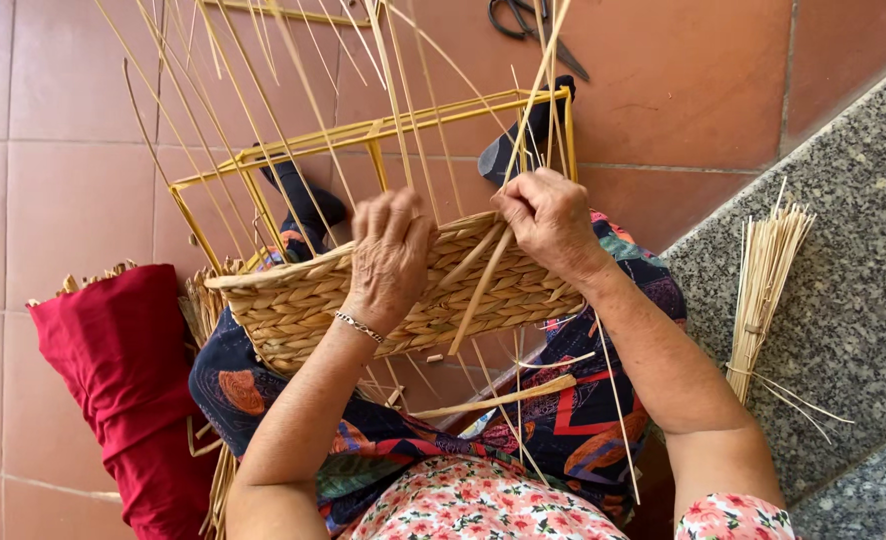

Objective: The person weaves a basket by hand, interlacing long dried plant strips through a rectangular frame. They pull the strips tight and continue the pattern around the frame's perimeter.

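1. A half-woven rectangular basket of pale braided fibre [293,305] lies across the person's lap at the centre of the frame, built on a yellow wire frame [383,128] with thin upright straw stakes [263,110] fanning toward the top.
2. A red cloth bundle [123,370] lies at lower left.
3. A tied bunch of straw stalks [763,290] rests on the grey granite step [853,250] at right.
4. The left hand [391,262] presses on the woven wall — fingers curled over its rim.
5. The right hand [551,222] is closed, pinching a flat weaving strand [483,285].
6. Black scissors [523,25] lie at top centre.
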